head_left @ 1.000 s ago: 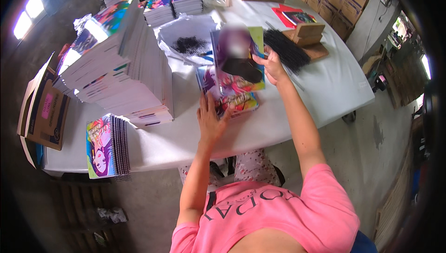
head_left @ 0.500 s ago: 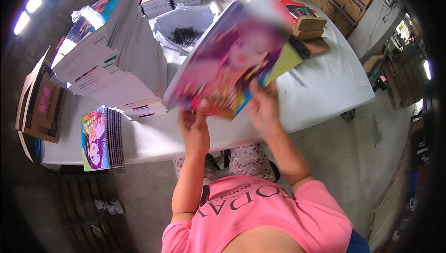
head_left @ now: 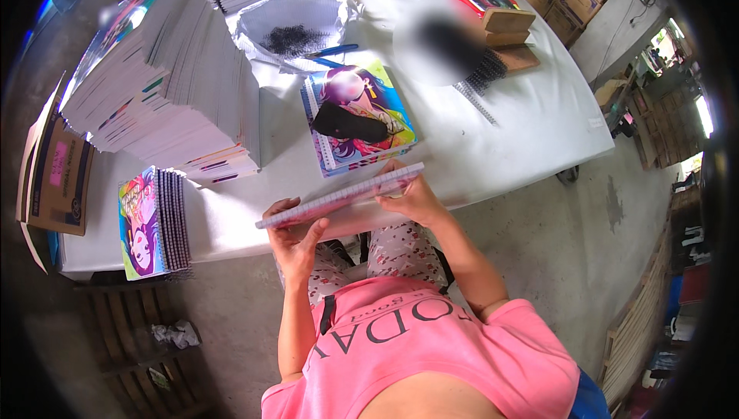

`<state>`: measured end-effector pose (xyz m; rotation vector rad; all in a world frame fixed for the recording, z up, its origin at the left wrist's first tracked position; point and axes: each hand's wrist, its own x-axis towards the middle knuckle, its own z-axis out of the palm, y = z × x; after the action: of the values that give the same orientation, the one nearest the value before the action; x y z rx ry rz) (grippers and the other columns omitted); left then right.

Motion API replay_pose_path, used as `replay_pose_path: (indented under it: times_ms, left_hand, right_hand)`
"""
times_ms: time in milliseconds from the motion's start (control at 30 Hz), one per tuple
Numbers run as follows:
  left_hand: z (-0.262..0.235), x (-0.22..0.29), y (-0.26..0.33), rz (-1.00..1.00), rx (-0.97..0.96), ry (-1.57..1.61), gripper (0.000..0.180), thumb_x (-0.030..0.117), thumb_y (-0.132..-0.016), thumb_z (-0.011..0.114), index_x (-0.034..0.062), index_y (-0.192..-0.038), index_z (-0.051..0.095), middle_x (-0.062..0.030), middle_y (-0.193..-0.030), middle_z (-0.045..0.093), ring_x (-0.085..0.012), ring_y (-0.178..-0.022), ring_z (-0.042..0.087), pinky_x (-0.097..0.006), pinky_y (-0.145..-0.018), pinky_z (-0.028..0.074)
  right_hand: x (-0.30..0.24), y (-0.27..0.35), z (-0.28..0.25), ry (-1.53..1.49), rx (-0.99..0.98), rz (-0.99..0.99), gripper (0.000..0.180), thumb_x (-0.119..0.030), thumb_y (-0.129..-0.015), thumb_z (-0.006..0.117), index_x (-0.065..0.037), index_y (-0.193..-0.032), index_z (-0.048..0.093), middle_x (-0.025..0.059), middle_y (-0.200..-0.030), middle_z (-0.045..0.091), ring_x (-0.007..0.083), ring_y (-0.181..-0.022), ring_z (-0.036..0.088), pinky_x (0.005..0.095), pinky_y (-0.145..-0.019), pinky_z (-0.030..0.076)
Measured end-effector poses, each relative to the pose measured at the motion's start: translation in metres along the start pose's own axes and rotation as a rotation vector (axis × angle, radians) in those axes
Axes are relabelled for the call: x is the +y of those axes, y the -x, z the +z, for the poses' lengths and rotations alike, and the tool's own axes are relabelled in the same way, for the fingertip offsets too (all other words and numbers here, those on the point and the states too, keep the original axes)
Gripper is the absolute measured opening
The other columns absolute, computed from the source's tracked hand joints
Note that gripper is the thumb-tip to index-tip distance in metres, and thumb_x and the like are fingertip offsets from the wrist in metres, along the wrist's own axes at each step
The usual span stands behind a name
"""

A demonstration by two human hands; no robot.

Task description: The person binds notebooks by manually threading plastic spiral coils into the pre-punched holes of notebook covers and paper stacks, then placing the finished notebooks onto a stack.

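My left hand (head_left: 295, 236) and my right hand (head_left: 409, 197) grip a notebook (head_left: 339, 196) by its two ends, just over the table's near edge. It is turned edge-on, so a narrow pale edge with small regular marks faces up and its cover is mostly hidden. Just beyond it lies a short stack of notebooks (head_left: 394, 128) with a colourful illustrated cover. A dark, flat, elongated object (head_left: 350, 122) rests on that cover; its kind is unclear. Behind the stack is a blue-handled tool (head_left: 336, 51), perhaps pliers.
A tall block of unbound printed sheets (head_left: 192, 103) stands at left, with coil-bound notebooks (head_left: 146, 222) nearer. A white bag (head_left: 250, 34) holds black wire coils (head_left: 291, 39). More coils (head_left: 486, 71) lie at right beside a brown wooden block (head_left: 508, 25). A carton (head_left: 65, 165) is far left.
Both hands have come down and nearer with the notebook, turning it from cover-up to edge-on. The short stack, dark object and blue-handled tool are now uncovered. The view has shifted slightly.
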<state>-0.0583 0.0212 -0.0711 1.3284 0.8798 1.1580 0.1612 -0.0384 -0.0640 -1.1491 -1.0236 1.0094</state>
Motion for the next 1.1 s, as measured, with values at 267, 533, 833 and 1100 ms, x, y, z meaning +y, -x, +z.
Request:
replay_pose_path:
  times_ms: [267,533,833,1100]
  left_hand:
    - [0.049,0.068,0.002,0.709,0.073,-1.106,0.056,0.026,-0.073,0.072,0.0069,-0.119,0.048,-0.0092,-0.105,0.052,-0.0319,-0.115,0.043,-0.059,-0.104,0.012]
    - [0.053,0.07,-0.009,0.778,-0.082,-1.042,0.028,0.018,-0.073,0.071,0.0148,-0.099,0.061,-0.0024,-0.089,0.053,-0.0223,-0.1,0.053,-0.05,-0.106,0.013]
    - [0.049,0.066,-0.014,0.819,-0.085,-1.18,0.038,0.027,-0.081,0.064,0.0131,-0.116,0.056,-0.0075,-0.099,0.048,-0.0325,-0.113,0.045,-0.057,-0.098,0.02]
    - [0.051,0.067,-0.02,0.881,-0.103,-1.064,0.034,0.019,-0.075,0.071,0.0129,-0.107,0.061,-0.0065,-0.087,0.045,-0.0291,-0.103,0.049,-0.056,-0.098,0.022]
  right_hand:
    - [0.0,0.005,0.012,0.182,-0.078,0.157,0.03,-0.001,-0.066,0.067,-0.003,-0.095,0.057,0.0018,-0.09,0.061,0.0092,-0.085,0.055,0.025,-0.078,0.044]
    - [-0.062,-0.1,-0.131,0.397,0.063,-0.103,0.053,-0.017,-0.074,0.069,-0.003,-0.122,0.052,0.0121,-0.119,0.054,0.0233,-0.106,0.054,0.0342,-0.09,0.044]
    - [0.017,-0.156,-0.134,1.573,0.387,0.014,0.023,-0.01,-0.079,0.056,-0.01,-0.102,0.06,0.0142,-0.111,0.052,0.0325,-0.101,0.053,0.0484,-0.086,0.042]
    - [-0.08,-0.126,-0.125,0.826,0.468,-0.724,0.028,0.003,-0.086,0.044,-0.003,-0.112,0.053,0.011,-0.097,0.049,0.0216,-0.086,0.053,0.032,-0.077,0.047]
